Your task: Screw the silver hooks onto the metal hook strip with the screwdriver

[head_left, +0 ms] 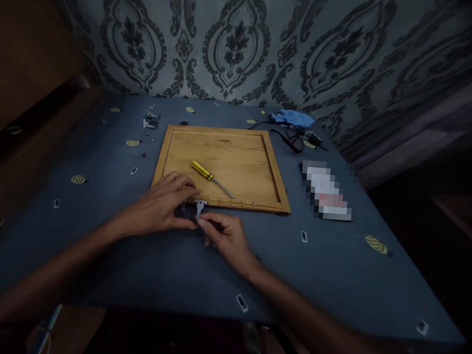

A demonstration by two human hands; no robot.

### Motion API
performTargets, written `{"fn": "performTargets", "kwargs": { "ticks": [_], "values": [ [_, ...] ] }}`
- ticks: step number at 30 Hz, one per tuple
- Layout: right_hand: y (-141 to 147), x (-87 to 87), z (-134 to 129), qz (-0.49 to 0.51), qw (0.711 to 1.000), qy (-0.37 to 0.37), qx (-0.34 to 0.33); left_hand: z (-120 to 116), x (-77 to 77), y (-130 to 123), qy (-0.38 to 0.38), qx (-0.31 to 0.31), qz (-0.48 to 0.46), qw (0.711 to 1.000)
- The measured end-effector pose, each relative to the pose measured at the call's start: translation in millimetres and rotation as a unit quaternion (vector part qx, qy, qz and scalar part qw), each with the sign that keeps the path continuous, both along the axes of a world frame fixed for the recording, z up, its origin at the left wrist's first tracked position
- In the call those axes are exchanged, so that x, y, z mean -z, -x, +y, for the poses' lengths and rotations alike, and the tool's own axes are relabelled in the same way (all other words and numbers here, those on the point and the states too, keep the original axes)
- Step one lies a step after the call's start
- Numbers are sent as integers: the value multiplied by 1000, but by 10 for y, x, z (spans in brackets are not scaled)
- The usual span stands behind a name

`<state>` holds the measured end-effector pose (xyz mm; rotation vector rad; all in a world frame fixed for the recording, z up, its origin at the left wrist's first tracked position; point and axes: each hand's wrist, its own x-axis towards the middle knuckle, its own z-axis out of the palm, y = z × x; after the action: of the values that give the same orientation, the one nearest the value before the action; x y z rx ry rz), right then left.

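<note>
My right hand pinches a small metal hinge between thumb and fingertips. The hinge's wider end meets the near edge of a framed wooden panel, which lies flat in front of me. Over that panel's near left corner is my left hand, its thumb and fingers apart on either side of the hinge. Some of its fingertips are hard to make out. A screwdriver with a yellow and black handle rests on the panel, its shaft toward the near right. Small holes run along the panel's near edge.
Left of the panel lie more metal hinges and a few tiny screws. A blurred-out flat object lies on the right. Behind it are a dark strap, keys and a blue cloth. Patterned wallpaper backs the blue-covered table.
</note>
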<state>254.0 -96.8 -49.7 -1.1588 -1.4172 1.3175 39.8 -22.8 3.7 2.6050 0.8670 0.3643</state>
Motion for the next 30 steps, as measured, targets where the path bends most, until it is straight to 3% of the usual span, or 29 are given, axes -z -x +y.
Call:
{"fn": "performTargets", "kwargs": {
  "ticks": [10, 24, 27, 30],
  "values": [
    [-7, 11, 86, -23, 998, 33, -44, -6, 118, -39, -23, -25, 22, 999],
    [-33, 3, 71, -10, 997, 54, -45, -36, 157, -95, -27, -51, 12, 998],
    [-83, 1, 15, -44, 998, 15, -30, -48, 147, -106, -28, -57, 20, 998],
    [-177, -16, 2, -149, 982, -118, -18, -55, 132, -107, -34, -61, 28, 997]
  ]
}}
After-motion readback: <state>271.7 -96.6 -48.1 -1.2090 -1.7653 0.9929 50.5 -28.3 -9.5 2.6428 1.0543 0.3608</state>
